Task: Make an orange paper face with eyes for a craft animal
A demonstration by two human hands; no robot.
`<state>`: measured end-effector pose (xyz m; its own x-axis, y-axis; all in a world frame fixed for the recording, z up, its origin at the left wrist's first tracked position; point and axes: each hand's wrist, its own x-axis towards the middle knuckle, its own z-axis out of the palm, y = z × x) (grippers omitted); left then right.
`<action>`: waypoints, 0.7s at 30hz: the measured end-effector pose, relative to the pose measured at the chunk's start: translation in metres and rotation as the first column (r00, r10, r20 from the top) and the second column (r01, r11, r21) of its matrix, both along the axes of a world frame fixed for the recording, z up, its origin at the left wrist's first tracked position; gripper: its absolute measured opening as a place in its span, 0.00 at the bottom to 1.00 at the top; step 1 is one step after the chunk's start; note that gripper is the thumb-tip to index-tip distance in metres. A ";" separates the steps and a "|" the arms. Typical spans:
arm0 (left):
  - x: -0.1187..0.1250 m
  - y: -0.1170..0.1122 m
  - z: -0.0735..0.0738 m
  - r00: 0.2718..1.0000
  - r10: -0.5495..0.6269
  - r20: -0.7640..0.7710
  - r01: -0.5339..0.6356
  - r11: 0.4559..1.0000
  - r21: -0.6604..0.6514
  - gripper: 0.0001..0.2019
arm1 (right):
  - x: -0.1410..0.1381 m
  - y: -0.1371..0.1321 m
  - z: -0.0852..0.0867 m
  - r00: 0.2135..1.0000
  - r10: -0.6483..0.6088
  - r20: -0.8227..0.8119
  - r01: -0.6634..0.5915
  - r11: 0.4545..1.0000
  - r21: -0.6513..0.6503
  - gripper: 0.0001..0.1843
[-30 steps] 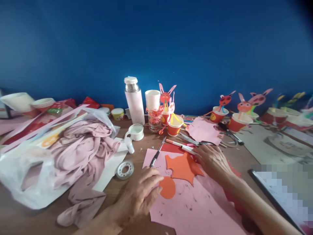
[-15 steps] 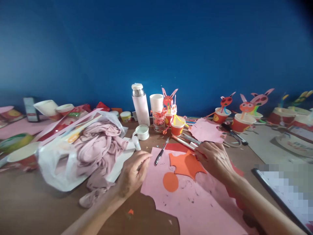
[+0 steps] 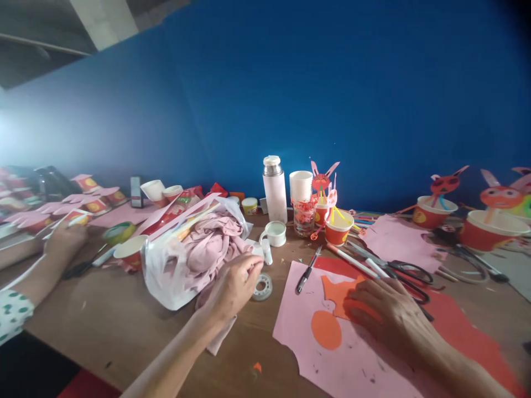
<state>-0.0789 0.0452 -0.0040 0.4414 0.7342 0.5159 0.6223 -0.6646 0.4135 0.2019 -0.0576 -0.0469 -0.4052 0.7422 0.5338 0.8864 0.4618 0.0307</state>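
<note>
My right hand (image 3: 392, 318) lies flat, fingers apart, on an orange paper cutout (image 3: 338, 296), covering much of it. The cutout rests on a torn pink paper sheet (image 3: 307, 337), with an orange paper oval (image 3: 326, 329) just left of my fingers. My left hand (image 3: 234, 288) is curled above the tabletop, fingertips close to a roll of clear tape (image 3: 262, 287) and a white glue stick (image 3: 266, 251). Whether it holds anything small is hidden by the fingers. A black pen (image 3: 308, 271) lies between my hands on the pink sheet's far edge.
Black-handled scissors (image 3: 410, 281) and a marker (image 3: 352, 261) lie beyond my right hand. A plastic bag (image 3: 166, 279) holding pink cloth sits left. Further back stand a steel-topped flask (image 3: 274, 190) and red paper-cup animals (image 3: 431, 213). A co-worker's hand (image 3: 64, 240) rests at far left.
The view has swung left and upward, bringing a co-worker's hand and sleeve into sight. My left hand has moved right toward the tape, and my right hand now lies over the orange cutout.
</note>
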 end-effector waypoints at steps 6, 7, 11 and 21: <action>0.004 -0.010 -0.006 0.922 0.049 -0.385 -0.050 0.999 0.007 0.12 | 0.000 -0.001 0.004 0.998 -0.039 -0.058 0.035 0.997 -0.070 0.11; 0.003 -0.010 -0.007 0.913 0.051 -0.406 -0.049 0.999 0.014 0.13 | 0.002 -0.001 0.004 0.996 -0.055 -0.069 0.050 0.995 -0.081 0.12; 0.002 -0.013 -0.010 0.933 0.029 -0.358 0.008 0.995 0.101 0.12 | 0.016 0.002 0.000 0.976 -0.180 -0.120 0.167 0.979 -0.115 0.09; 0.072 -0.015 -0.005 0.886 -0.208 -0.414 0.228 0.974 -0.003 0.06 | -0.009 -0.009 0.006 0.998 -0.044 -0.052 0.040 0.996 -0.082 0.08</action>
